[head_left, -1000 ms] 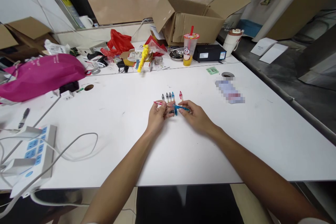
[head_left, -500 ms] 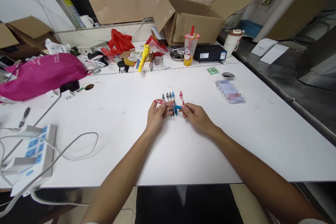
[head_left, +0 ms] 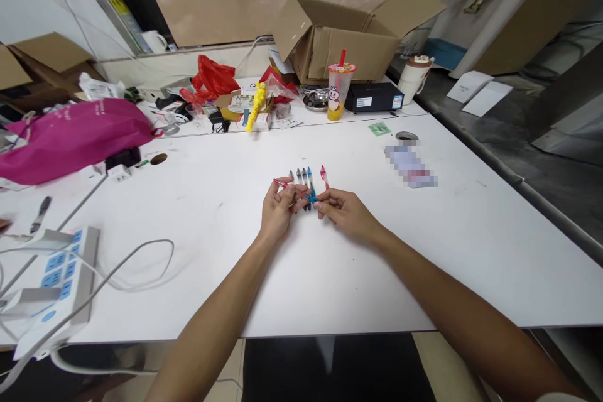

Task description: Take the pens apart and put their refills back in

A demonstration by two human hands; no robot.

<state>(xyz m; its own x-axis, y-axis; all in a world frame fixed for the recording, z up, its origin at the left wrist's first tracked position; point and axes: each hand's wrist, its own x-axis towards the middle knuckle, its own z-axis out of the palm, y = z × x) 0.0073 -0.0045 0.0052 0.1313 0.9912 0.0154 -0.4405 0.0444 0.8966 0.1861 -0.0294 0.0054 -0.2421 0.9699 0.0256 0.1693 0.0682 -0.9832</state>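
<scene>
My left hand (head_left: 277, 208) is closed around a pen (head_left: 281, 183) whose red end sticks out past the thumb. The fingers of my right hand (head_left: 346, 212) pinch a blue pen part (head_left: 311, 199) against the near end of that pen. Whether the two parts are joined cannot be made out. Behind the hands, several grey-black pens (head_left: 298, 173) and a blue pen (head_left: 309, 174) lie side by side, their lower parts partly covered by the fingers. A red pen (head_left: 324, 174) lies slightly apart to the right, just beyond my right hand.
A power strip (head_left: 78, 276) with looping cables is at the left. What may be another person's fingertips (head_left: 4, 224) show at the left edge. Along the back stand a drink cup (head_left: 335, 100), a black box (head_left: 374, 98) and a carton (head_left: 348, 50). A tape roll (head_left: 406, 137) lies right.
My hands have come slightly closer together, and the blue part has shifted left and a little down. The view has moved slightly. Something like fingertips has appeared at the far left.
</scene>
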